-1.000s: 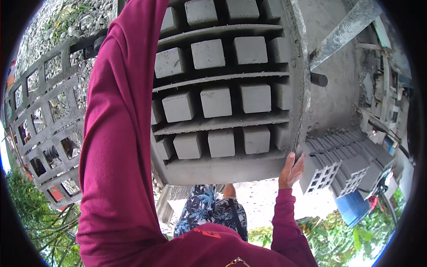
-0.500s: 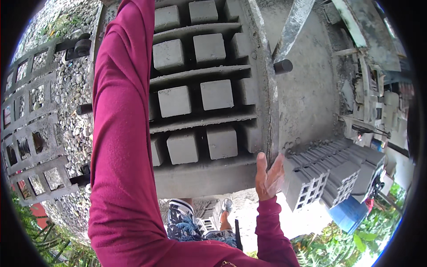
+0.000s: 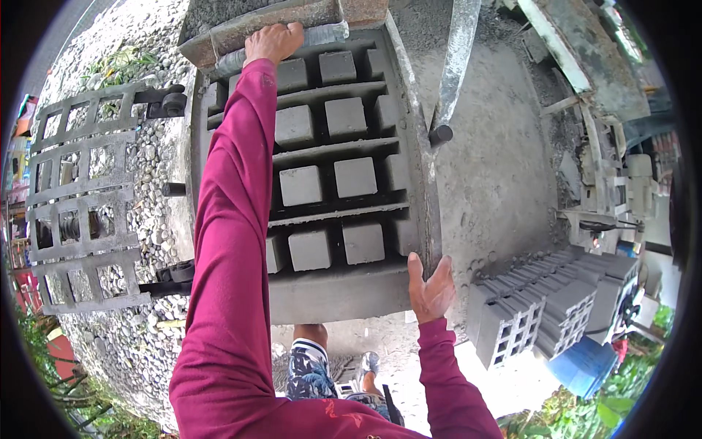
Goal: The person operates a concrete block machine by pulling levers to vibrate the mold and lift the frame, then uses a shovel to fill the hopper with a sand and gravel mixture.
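Stretched far forward, the left hand [image 3: 272,44] grasps a grey bar [image 3: 325,34] from above, its fingers bent over the bar and its knuckles uppermost. That bar runs across the far end of a grey mould [image 3: 344,296], along the near side of a rusty box [image 3: 196,50] with dark grit [image 3: 241,10] in it. At the mould's near right corner is the right hand [image 3: 431,291], its thumb and fingers spread apart and pointing forward; whether its palm presses on the corner cannot be told.

The mould lies straight in front of the person, between the two hands. Inside it stand rows of square grey blocks [image 3: 356,178], with dark gaps around them and thin cross strips [image 3: 340,150] between the rows. A maroon sleeve [image 3: 234,219] crosses over the mould's left part and hides some of the blocks. Along the right edge runs a long rail [image 3: 433,197], and a short dark peg [image 3: 441,135] sticks out beside it, at the lower end of a slanting pole [image 3: 458,62].

To the left, a metal grate [image 3: 84,199] with square openings stands out over pale pebbles [image 3: 155,216]. To the right is a grey floor [image 3: 501,161], and nearer the person sits a stack of hollow blocks [image 3: 504,318], with a blue container [image 3: 583,366] just beside it. Below the mould show the person's patterned shorts [image 3: 307,372] and one shoe [image 3: 370,361].
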The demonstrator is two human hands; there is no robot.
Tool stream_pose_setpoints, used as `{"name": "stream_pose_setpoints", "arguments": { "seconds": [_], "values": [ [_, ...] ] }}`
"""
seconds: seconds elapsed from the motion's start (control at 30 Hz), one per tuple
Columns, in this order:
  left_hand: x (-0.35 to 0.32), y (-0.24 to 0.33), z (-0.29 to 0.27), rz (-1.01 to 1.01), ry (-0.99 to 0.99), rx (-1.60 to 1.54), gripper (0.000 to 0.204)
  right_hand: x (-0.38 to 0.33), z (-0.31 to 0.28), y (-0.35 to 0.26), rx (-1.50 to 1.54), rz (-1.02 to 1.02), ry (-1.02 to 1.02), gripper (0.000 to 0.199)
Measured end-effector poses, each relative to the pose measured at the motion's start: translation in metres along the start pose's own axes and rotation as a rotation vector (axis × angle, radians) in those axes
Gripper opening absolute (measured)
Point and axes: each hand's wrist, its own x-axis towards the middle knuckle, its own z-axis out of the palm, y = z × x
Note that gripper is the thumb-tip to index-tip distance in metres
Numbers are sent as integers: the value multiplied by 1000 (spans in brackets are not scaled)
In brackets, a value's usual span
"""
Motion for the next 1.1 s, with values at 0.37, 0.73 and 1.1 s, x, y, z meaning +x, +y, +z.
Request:
{"name": "stream_pose_setpoints", "arguments": {
  "seconds": [0.37,0.73,1.1],
  "values": [
    [-81,6,-7,6,-13,-23,69,4,-7,-7,-75,20,-44,80],
    [-354,-13,-17,35,20,-57,65,-2,8,7,100,-9,15,75],
    [-496,-21,-12,140,239,-96,53,-11,19,25,411,-68,195,72]
  ]
}}
